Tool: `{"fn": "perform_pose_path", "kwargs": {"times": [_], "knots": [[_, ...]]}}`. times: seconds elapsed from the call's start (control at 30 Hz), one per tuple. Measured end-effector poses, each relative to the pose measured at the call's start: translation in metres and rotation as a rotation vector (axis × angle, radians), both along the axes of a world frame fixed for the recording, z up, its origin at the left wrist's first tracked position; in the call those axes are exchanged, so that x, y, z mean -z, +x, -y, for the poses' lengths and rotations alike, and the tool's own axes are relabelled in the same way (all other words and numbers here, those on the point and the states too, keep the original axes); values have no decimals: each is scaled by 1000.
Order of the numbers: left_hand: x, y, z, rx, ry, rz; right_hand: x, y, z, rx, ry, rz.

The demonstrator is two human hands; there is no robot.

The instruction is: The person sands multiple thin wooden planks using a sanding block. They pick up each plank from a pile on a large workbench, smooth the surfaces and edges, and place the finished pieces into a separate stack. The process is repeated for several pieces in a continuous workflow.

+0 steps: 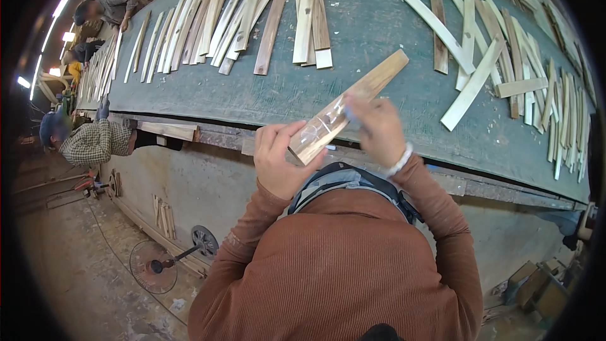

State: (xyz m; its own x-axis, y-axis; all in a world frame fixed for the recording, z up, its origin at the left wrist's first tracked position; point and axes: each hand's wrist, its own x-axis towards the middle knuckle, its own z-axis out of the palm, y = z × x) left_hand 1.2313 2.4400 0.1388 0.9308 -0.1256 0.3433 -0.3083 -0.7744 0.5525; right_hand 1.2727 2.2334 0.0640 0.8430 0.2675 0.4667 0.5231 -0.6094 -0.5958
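My left hand [279,156] grips the near end of a brown wooden board [374,78], which slants up to the right above the table edge. Pale lines and shiny patches show on its upper face near that end. Over the middle of the board is my right hand [383,125], blurred, with a white band at the wrist. Its fingertips pinch a small bluish-white thing [349,108], too blurred to name. A short white stick [331,147] lies at the table edge just below the board.
Many wooden slats [236,14] lie in a row across the green-topped table [199,97], with more slats [516,57] at right. At left, a person in a checked shirt [90,139] stands by the table; other people are farther off. A pedestal fan [154,265] is on the floor.
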Motion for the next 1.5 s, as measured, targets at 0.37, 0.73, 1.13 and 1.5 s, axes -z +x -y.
{"fn": "perform_pose_path", "kwargs": {"times": [0.37, 0.73, 1.13, 1.5], "knots": [[-14, 9, 7, 92, 64, 58, -29, -14, -18, -15, -58, 131], [-5, 45, 17, 1102, 9, -164, 16, 28, 53, 189, 1604, -1020], [192, 274, 37, -388, 231, -632, -125, 52, 260, 646, 948, -54], [238, 197, -37, -83, -414, -418, -24, 7, 170, 613, 1052, -493]]}}
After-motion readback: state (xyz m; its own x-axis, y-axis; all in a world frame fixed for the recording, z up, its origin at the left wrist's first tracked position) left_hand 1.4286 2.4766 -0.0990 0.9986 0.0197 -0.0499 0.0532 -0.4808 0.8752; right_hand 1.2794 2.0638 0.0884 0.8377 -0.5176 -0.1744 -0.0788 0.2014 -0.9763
